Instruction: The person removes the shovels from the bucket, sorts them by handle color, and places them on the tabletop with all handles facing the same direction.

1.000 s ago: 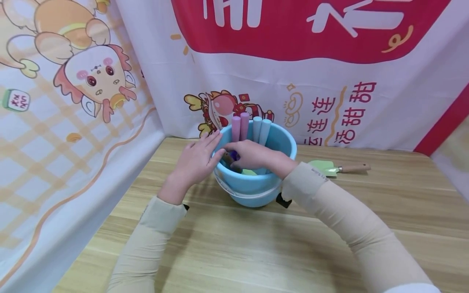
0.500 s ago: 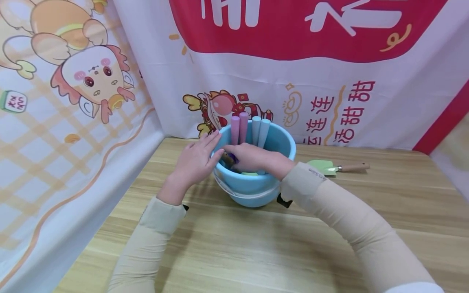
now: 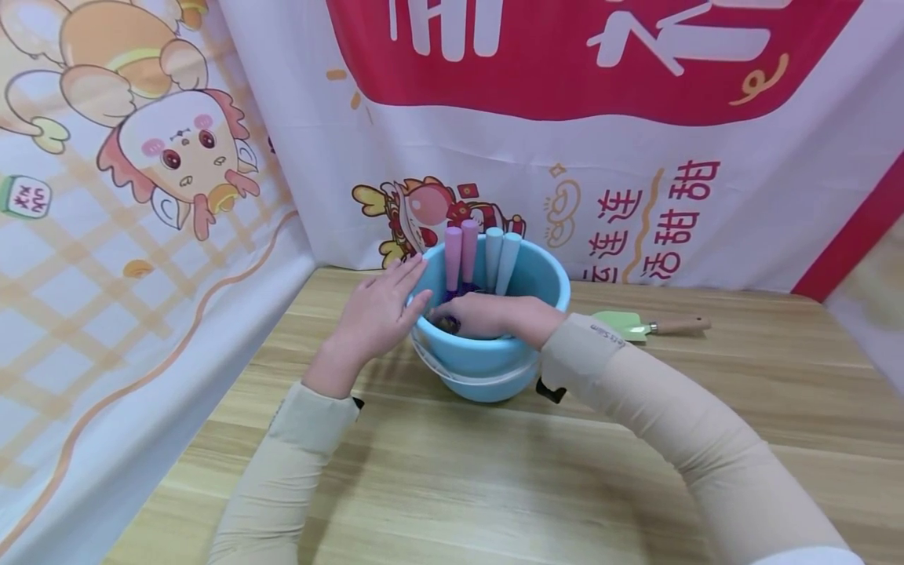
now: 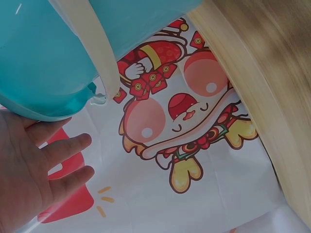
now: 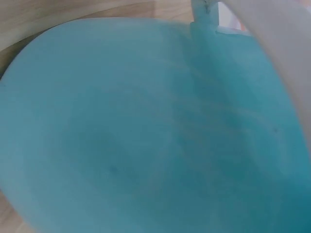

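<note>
A light-blue bucket (image 3: pixel 487 353) with a white carrying handle (image 3: pixel 494 379) stands on the table. My left hand (image 3: pixel 377 318) rests on its left rim, fingers extended; in the left wrist view the fingers (image 4: pixel 68 148) are spread beside the rim. My right hand (image 3: pixel 480 314) reaches down inside the bucket, fingers curled round a small brown, wooden-looking piece (image 3: pixel 448 323), mostly hidden by the hand and rim. Two pink handles (image 3: pixel 453 255) and two pale-blue handles (image 3: pixel 507 259) stick up at the back of the bucket. The right wrist view shows mainly the bucket's outer wall (image 5: pixel 146 121).
A green hand trowel (image 3: pixel 621 323) with a wooden handle (image 3: pixel 681 325) lies on the wooden table (image 3: pixel 480 471) right of the bucket. Printed cloths hang close behind (image 3: pixel 600 149) and along the left side.
My right hand has sunk deeper into the bucket with the brown piece, and less of that piece shows. The left hand stays on the rim.
</note>
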The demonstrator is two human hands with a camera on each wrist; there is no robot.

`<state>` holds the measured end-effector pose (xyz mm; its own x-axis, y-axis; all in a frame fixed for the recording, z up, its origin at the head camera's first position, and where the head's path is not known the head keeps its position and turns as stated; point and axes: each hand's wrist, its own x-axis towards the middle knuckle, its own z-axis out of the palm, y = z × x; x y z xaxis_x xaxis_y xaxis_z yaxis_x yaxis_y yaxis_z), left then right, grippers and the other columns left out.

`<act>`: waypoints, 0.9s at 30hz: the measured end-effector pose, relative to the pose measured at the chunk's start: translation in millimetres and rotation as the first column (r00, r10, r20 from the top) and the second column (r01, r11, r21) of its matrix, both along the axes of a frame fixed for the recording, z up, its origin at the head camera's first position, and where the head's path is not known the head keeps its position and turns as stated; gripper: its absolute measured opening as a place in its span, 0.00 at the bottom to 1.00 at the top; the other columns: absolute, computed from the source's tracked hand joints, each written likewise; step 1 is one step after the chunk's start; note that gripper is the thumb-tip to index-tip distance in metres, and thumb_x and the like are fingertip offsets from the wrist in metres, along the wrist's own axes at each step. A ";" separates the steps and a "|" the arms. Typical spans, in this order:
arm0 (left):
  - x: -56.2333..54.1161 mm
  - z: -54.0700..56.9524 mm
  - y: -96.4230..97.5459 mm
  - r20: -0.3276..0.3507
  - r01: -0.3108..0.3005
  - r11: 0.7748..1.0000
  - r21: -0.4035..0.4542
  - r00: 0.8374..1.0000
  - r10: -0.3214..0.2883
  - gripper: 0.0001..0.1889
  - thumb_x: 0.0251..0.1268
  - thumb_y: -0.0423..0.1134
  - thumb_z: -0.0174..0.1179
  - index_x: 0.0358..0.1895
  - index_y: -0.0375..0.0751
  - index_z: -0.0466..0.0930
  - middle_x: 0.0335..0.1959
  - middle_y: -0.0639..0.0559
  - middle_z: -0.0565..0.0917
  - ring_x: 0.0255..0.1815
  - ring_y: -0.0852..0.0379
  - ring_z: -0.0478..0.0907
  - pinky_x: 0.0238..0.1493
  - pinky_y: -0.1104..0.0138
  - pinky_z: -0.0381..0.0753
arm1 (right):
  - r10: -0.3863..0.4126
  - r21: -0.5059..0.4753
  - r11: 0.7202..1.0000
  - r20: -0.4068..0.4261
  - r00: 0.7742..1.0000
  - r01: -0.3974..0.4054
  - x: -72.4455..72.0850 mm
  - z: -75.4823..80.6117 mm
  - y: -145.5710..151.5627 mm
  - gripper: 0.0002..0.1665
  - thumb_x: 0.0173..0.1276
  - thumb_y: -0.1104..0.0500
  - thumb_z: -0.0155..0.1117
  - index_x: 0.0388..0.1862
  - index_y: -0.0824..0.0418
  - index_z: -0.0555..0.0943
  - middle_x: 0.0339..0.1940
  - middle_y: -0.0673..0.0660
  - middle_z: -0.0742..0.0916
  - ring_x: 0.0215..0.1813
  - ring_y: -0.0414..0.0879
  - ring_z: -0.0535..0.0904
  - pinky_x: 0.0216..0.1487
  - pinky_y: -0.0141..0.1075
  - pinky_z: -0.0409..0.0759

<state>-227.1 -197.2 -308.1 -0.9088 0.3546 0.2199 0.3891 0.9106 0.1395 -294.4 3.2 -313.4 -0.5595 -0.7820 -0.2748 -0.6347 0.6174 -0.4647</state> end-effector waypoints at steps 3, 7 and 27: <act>0.8 0.9 0.4 0.004 -0.002 1.000 0.003 1.000 0.002 0.34 0.84 0.57 0.37 0.83 0.43 0.53 0.83 0.46 0.54 0.82 0.40 0.49 0.77 0.40 0.54 | -0.074 0.028 0.997 0.090 0.993 0.071 10.0 7.0 1.9 0.23 0.85 0.47 0.47 0.71 0.52 0.71 0.49 0.52 0.82 0.59 0.49 0.75 0.65 0.47 0.69; 2.0 2.0 0.7 0.010 -0.011 1.000 0.010 1.000 0.011 0.34 0.84 0.58 0.36 0.83 0.43 0.52 0.83 0.46 0.54 0.82 0.40 0.48 0.77 0.40 0.53 | -0.125 0.038 0.992 0.154 0.980 0.121 12.9 7.0 2.2 0.19 0.85 0.45 0.44 0.60 0.53 0.74 0.43 0.54 0.81 0.56 0.51 0.76 0.63 0.47 0.69; 2.2 1.2 1.5 0.016 -0.017 1.000 0.004 1.000 0.017 0.34 0.84 0.58 0.35 0.83 0.44 0.53 0.83 0.48 0.54 0.82 0.41 0.49 0.76 0.39 0.56 | -0.018 -0.236 0.972 -0.021 1.000 0.013 17.9 25.4 1.8 0.22 0.75 0.66 0.64 0.66 0.60 0.82 0.58 0.56 0.86 0.58 0.47 0.82 0.65 0.41 0.79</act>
